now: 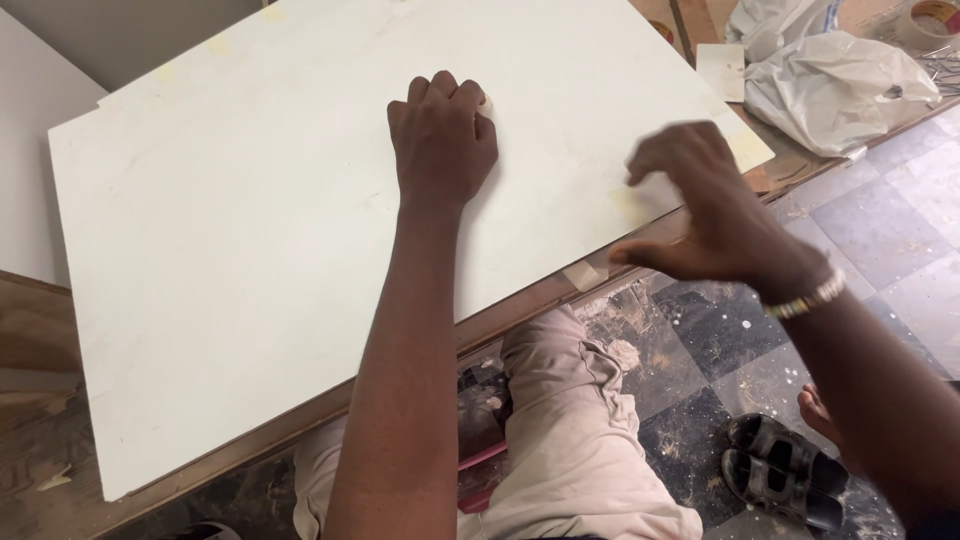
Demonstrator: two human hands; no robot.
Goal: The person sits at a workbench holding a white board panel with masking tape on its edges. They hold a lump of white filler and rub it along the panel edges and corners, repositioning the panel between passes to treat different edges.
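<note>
Fingers of left hand (441,135) curled on smooth white board (250,230); right hand (700,215) blurred, loosely open

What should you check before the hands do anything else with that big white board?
1. Left hand pressing on the white board: ok, its fist rests on it.
2. Right hand steady: not ok, it is blurred above the board's near edge.
3. Board fully supported: not ok, one corner sticks out past the wooden bench.
4. Small pale thing under the left fingers: cannot tell what it is.
5. Plastic bags away from the board: ok.
</note>
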